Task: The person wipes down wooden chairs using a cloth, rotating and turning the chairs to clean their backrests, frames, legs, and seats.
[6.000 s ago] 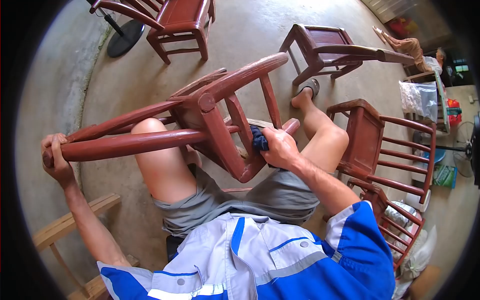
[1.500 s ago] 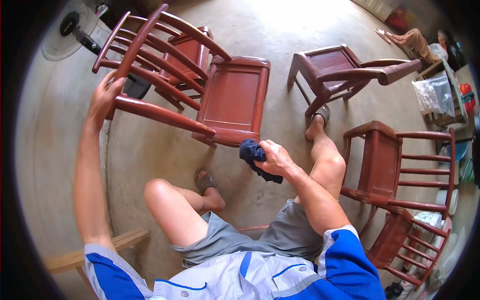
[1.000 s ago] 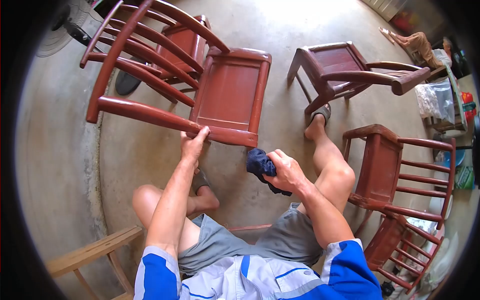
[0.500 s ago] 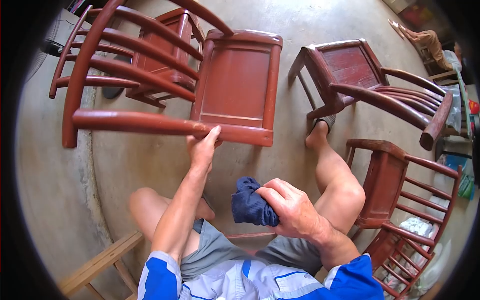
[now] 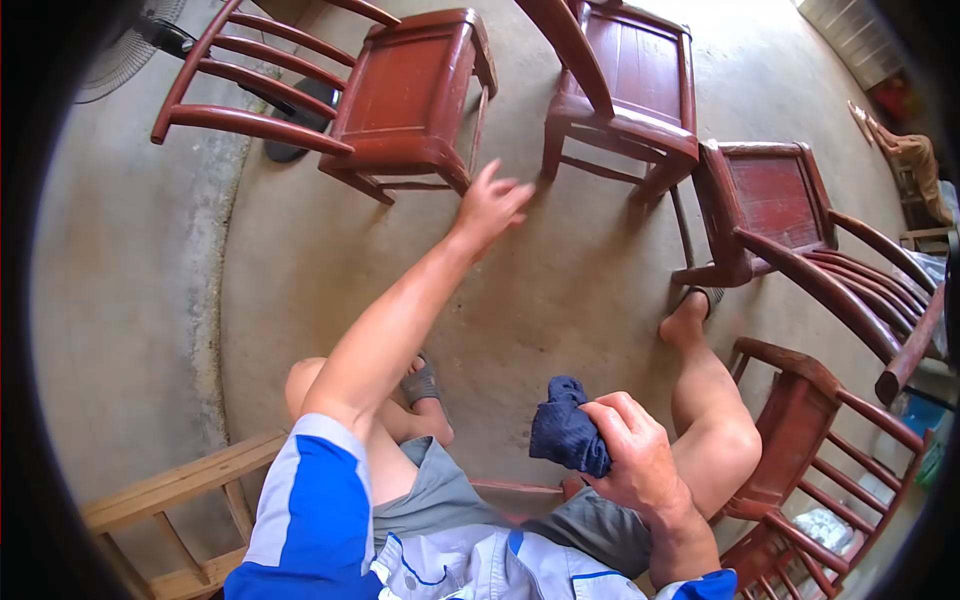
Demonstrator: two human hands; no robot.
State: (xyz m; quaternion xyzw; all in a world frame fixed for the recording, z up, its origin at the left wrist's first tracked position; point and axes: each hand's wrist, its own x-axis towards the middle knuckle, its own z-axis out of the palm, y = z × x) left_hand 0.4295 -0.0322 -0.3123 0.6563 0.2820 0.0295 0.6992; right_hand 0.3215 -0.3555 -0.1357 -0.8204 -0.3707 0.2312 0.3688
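Navy cloth [image 5: 570, 428] is bunched in the right hand [image 5: 640, 455], fingers curled round it; a slack grip could let it drop. The left hand [image 5: 490, 212], fingers loosely spread, holds nothing near a red chair [image 5: 400, 85], which a stray swing might knock. Beyond, a middle chair [image 5: 640, 65] crowds a darker chair [image 5: 778, 200]; dragging the latter could pinch the sandalled foot [image 5: 688, 318].

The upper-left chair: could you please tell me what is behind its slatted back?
Through the chair's slats, floor and part of a round black base show; the slats cover the rest, so its full outline cannot be seen.
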